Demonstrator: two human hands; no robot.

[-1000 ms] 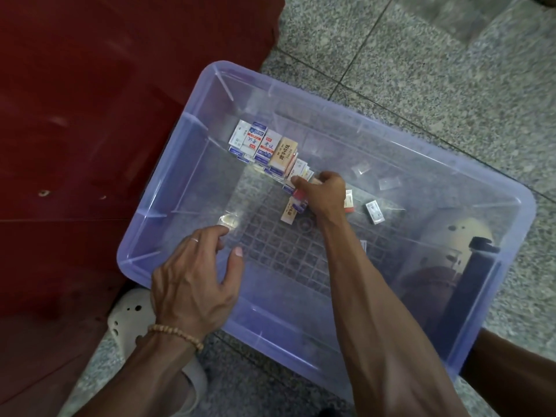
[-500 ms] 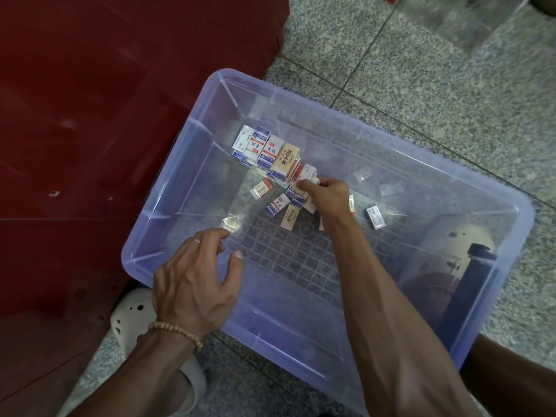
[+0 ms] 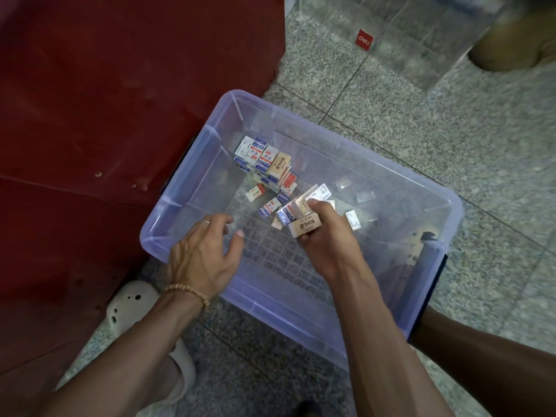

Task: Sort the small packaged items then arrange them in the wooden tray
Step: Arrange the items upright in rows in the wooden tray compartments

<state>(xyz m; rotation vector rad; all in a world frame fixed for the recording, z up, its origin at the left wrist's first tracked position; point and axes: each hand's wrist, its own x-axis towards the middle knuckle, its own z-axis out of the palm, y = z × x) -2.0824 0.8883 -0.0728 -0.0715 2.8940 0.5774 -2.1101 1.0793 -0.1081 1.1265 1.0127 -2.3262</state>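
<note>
The right hand (image 3: 326, 236) clutches several small boxes (image 3: 301, 216), their labels blurred, while the left hand (image 3: 204, 257) hovers loose-fingered over the clear bin (image 3: 427, 266), where a box pile (image 3: 264, 164) sits in the far corner.

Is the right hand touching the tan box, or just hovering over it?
Touching. The head view shows the right hand gripping the tan box along with other small packs.
</note>
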